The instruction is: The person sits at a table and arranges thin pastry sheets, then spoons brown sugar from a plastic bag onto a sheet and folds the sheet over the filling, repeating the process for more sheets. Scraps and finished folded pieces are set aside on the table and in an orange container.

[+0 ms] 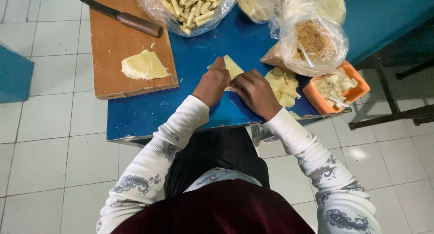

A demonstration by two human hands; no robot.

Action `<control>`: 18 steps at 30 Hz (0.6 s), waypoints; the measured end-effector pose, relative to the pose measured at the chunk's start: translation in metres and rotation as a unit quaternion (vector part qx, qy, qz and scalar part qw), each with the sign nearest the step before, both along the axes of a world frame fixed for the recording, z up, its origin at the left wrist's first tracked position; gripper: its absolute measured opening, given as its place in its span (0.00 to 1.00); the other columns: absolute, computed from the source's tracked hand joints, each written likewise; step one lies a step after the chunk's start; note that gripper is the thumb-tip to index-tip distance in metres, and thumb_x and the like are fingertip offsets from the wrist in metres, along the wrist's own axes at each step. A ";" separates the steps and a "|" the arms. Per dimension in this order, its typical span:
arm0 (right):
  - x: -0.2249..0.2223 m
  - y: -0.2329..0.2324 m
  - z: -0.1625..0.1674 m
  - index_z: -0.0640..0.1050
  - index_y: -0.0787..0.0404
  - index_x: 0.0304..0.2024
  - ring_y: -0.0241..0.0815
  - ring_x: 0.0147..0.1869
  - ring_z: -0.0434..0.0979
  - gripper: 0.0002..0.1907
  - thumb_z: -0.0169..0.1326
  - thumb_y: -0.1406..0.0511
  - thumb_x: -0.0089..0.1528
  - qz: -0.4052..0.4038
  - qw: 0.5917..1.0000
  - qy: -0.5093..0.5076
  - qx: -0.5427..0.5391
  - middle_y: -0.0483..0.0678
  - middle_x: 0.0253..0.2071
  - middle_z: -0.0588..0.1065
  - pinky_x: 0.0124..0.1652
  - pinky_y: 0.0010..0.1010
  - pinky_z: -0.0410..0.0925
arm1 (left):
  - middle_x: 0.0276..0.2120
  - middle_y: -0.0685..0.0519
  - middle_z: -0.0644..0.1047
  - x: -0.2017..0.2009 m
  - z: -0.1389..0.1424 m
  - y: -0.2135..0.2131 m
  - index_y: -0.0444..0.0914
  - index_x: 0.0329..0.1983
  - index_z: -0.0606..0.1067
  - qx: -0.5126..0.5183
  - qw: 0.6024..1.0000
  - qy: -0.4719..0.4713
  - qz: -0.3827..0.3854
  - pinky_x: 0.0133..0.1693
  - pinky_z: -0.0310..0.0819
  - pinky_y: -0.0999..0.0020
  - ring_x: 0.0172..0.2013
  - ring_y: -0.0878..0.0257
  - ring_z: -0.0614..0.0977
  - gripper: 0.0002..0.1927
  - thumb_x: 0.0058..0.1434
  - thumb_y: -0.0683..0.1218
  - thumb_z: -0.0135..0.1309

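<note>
The left hand (211,83) and the right hand (254,93) are both pressing down on a thin yellow wrapper (232,66), fingers bent over it, in the middle of the blue desk (149,114). Left of the wrapper, a wooden board (113,48) is carrying a folded stack of wrappers (143,65) and a knife (122,17). Right of it, cut yellow pieces (282,85) are lying beside an orange tub (339,87).

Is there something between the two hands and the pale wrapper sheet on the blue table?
Nothing visible. The left hand and the right hand both already rest on the pale wrapper sheet on the blue table. The stack of cut pieces lies just beside the right hand.
</note>
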State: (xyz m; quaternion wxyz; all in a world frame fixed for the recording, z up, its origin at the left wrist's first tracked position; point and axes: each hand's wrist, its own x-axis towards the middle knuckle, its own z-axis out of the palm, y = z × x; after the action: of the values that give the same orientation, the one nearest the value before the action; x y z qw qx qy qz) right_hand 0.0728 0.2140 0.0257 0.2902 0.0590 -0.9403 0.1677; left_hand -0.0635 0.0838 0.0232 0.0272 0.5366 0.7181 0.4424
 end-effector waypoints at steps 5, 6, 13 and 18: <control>-0.006 0.009 -0.007 0.80 0.64 0.39 0.54 0.44 0.75 0.07 0.63 0.67 0.61 -0.016 0.999 -0.033 -0.038 0.51 0.38 0.78 0.44 0.42 0.68 | 0.46 0.41 0.71 0.002 0.004 -0.009 0.32 0.34 0.73 0.014 1.000 -0.023 -0.011 0.44 0.74 0.51 0.46 0.40 0.78 0.01 0.62 0.35 0.53; -0.009 0.011 -0.008 0.80 0.64 0.39 0.55 0.44 0.75 0.07 0.64 0.67 0.61 -0.018 0.998 -0.041 -0.054 0.52 0.38 0.78 0.44 0.42 0.68 | 0.46 0.41 0.70 0.002 0.005 -0.012 0.32 0.36 0.72 0.027 0.999 -0.020 -0.019 0.45 0.75 0.52 0.46 0.41 0.78 0.01 0.63 0.35 0.53; -0.016 0.012 -0.004 0.82 0.61 0.39 0.54 0.43 0.77 0.06 0.63 0.66 0.60 -0.044 0.986 -0.081 -0.141 0.52 0.37 0.78 0.41 0.41 0.68 | 0.46 0.40 0.69 0.007 0.000 -0.007 0.31 0.34 0.71 0.032 0.999 -0.012 0.006 0.43 0.73 0.51 0.44 0.40 0.77 0.07 0.62 0.38 0.58; -0.004 0.002 -0.001 0.81 0.63 0.40 0.55 0.43 0.76 0.09 0.64 0.65 0.60 -0.044 0.997 -0.026 -0.062 0.52 0.38 0.79 0.42 0.43 0.69 | 0.44 0.43 0.71 0.001 -0.001 0.001 0.33 0.29 0.73 0.010 0.999 -0.031 0.021 0.42 0.74 0.53 0.43 0.43 0.78 0.06 0.58 0.35 0.59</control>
State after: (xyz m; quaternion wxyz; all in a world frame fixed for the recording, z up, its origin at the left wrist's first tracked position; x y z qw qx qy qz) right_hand 0.0685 0.2157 0.0248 0.2759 -0.0046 -0.9369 0.2145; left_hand -0.0628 0.0851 0.0219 0.0352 0.5078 0.7233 0.4667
